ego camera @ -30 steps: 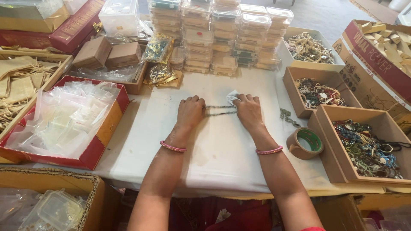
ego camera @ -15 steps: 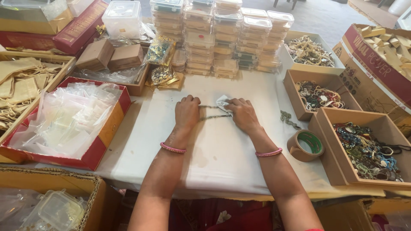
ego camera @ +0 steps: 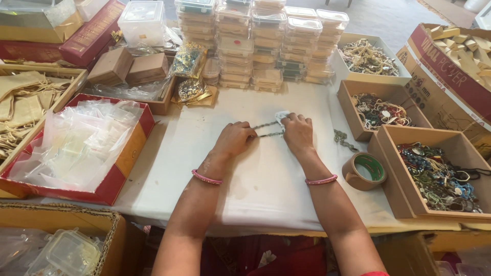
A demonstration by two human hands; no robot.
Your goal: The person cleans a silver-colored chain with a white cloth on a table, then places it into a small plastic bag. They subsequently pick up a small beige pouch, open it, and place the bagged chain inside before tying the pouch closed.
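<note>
Now mid-laying: left hand (ego camera: pixel 233 139) and right hand (ego camera: pixel 298 132) each pinching an end of the chain (ego camera: pixel 268 130), stretched flat on the surface (ego camera: pixel 266 179). Next, probably: keeping it straight.

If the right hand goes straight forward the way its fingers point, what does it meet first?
Probably the stacks of clear boxes at the table's back. The right hand points up and slightly left; beyond the small packet at its fingertips, only bare cloth lies between.
</note>
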